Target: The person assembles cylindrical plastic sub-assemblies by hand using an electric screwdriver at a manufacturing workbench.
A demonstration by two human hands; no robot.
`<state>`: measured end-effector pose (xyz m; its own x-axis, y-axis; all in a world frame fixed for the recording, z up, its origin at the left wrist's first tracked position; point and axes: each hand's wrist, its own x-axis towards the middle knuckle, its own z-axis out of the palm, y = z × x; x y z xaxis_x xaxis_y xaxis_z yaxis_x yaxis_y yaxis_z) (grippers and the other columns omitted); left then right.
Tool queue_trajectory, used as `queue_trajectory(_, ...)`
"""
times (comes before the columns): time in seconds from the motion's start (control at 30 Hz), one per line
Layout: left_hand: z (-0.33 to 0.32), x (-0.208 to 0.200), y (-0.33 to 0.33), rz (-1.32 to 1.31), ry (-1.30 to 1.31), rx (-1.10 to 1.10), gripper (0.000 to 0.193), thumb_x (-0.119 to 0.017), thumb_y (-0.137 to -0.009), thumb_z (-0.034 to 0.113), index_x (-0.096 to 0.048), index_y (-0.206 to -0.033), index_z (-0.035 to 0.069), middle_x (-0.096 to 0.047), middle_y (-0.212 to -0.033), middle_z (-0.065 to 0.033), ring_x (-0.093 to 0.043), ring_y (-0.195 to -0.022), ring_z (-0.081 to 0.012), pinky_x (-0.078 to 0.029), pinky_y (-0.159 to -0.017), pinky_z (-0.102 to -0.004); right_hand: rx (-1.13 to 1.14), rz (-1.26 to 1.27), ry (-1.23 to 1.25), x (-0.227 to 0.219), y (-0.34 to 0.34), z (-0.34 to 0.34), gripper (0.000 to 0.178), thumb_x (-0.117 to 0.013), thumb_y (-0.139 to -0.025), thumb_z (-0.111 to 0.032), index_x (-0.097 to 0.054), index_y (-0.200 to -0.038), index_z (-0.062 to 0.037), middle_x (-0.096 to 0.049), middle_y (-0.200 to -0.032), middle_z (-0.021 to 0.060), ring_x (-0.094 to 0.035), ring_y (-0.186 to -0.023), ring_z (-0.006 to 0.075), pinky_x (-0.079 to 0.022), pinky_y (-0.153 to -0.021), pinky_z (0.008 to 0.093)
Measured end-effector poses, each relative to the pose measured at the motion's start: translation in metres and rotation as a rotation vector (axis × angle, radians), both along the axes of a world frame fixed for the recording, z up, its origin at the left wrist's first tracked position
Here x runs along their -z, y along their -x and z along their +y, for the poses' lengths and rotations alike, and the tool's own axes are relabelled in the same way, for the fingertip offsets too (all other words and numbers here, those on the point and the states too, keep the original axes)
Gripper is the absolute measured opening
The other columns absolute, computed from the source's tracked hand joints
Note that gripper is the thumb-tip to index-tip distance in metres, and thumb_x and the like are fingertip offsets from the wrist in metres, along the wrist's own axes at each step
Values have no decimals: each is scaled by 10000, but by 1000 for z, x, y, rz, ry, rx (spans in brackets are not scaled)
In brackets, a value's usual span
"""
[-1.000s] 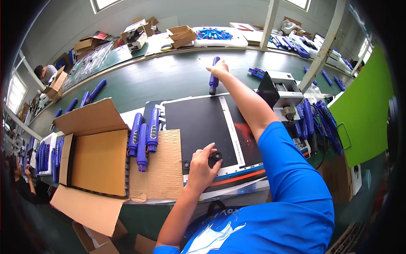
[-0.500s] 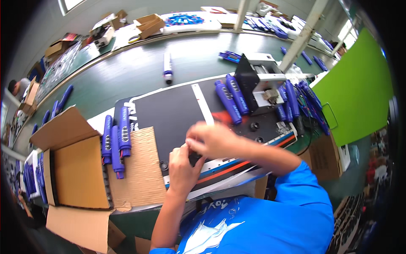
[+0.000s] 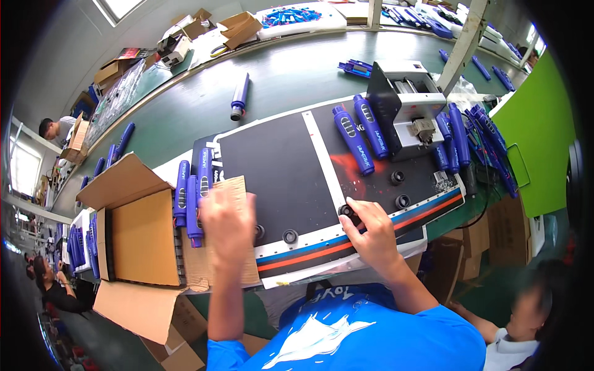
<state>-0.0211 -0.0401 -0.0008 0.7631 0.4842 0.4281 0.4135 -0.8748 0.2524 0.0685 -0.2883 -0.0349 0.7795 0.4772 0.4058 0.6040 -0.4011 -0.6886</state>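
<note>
My right hand [image 3: 376, 238] is over the front edge of a dark printed mat [image 3: 266, 161], its thumb and fingertips closed on a small black ring-shaped part [image 3: 346, 211]. My left hand [image 3: 228, 222], smeared by motion, hovers by a flat cardboard sheet [image 3: 250, 266]. Right beside it stand several purple tube-shaped handles [image 3: 180, 195]; what its fingers do is unclear. One more black ring [image 3: 289, 236] lies on the mat between my hands. Farther right lie two others, a black ring [image 3: 402, 201] and a black ring [image 3: 397, 177]. Two purple handles [image 3: 354, 141] rest beyond them.
A small bench machine [image 3: 421, 130] stands at the right rear, purple handles beside it. An open cardboard box [image 3: 142, 241] sits at left. One purple handle [image 3: 239, 97] stands on the green table [image 3: 291, 74]. A green panel [image 3: 532, 136] rises at right; another person [image 3: 520, 315] is at lower right.
My hands were together over the mat's front edge. Now they are apart: the left has swung toward the purple handles, the right holds a black ring on the mat. The view has shifted.
</note>
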Motion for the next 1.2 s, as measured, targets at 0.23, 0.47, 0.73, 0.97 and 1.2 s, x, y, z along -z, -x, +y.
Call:
queue_trajectory(0.23,102,25,11,-30,-13,-27,360,-687,-826,125,-643,-1143,-40,-659,-1109,-239,-634,-1004,-375,-483,-911,-430,-13,-74,-202,-1,19,-3,329,-717,-786,-82,-631,-1094,-4,-593,-1138,167,-551,-1068,350,-482,-899,429)
queue_trajectory(0.47,9,-20,-3,-313,468,155,401,-662,-933,189,-596,-1246,-52,-654,-1179,-138,-640,-1020,-199,-499,-898,-317,-134,127,-665,-6,45,3,206,-691,-854,-106,-624,-1006,15,-630,-1029,155,-613,-929,305,-503,-831,390)
queue_trajectory(0.73,-147,-20,2,-241,1010,743,429,-810,-717,17,-625,-1098,-56,-624,-1149,-143,-612,-1069,-261,-481,-959,-384,-312,957,-1275,-48,20,-39,265,-636,-931,-86,-532,-1161,-5,-627,-1167,148,-616,-1123,218,-480,-979,362)
queue_trajectory(0.97,-177,16,22,-267,1659,589,549,-743,-815,-60,-535,-1324,-58,-638,-1165,-184,-686,-979,-233,-574,-832,-311,-356,1094,-1724,-24,3,-56,233,-575,-877,-124,-530,-1106,-108,-543,-920,64,-558,-849,187,-434,-901,396)
queue_trajectory(1.2,-159,14,19,-324,1520,859,373,-762,-769,-84,-674,-1130,-46,-693,-1036,-176,-711,-910,-229,-594,-791,-318,-875,1358,-1986,-10,-13,-63,228,-533,-752,-76,-529,-980,-74,-511,-747,13,-524,-652,134,-440,-702,334)
